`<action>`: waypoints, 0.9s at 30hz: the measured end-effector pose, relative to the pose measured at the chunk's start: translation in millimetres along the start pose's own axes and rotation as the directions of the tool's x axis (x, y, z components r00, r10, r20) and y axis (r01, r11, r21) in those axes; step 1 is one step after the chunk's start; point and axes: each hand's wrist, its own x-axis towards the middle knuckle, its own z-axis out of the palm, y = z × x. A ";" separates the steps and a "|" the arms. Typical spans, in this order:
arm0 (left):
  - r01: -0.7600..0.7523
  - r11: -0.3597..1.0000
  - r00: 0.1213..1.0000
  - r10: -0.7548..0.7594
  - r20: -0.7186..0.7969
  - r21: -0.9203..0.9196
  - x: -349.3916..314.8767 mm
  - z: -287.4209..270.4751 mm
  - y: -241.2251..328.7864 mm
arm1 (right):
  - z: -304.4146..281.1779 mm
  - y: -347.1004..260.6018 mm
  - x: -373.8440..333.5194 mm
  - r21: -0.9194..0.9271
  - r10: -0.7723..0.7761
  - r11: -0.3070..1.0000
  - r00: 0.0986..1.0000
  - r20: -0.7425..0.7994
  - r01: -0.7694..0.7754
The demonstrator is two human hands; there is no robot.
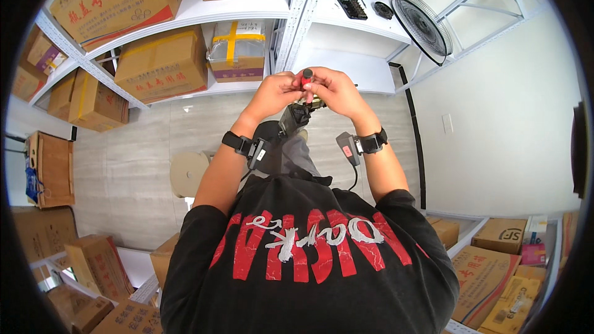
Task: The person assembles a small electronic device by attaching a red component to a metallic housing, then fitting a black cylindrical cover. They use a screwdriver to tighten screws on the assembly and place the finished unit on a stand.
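Observation:
A screwdriver with a red handle and dark end (307,77) stands between my two hands, pointing down. My right hand (337,91) is closed, with thumb and finger around the handle. From the other side, the curled fingers of my left hand (272,94) close against the same handle. Just beneath my hands is a dark plastic device (294,119) with some yellowish metal at its upper end, possibly a motor housing. The screwdriver's tip is hidden, so whether it meets a screw cannot be seen. Both wrists carry black straps with small boxes.
Ahead on the right, a white shelf (322,17) holds a round black fan grille (422,28), a case of bits (352,8) and small dark parts. Cardboard boxes (162,69) fill the shelving at left. A beige stool (189,174) stands left of me; more boxes (486,272) are behind right.

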 end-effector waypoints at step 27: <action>0.033 0.999 0.995 -0.037 -0.092 -0.042 -1.4 6.1 7.8 | -5.8 -18.4 7.6 -0.240 0.057 0.967 0.991 -0.122 -0.085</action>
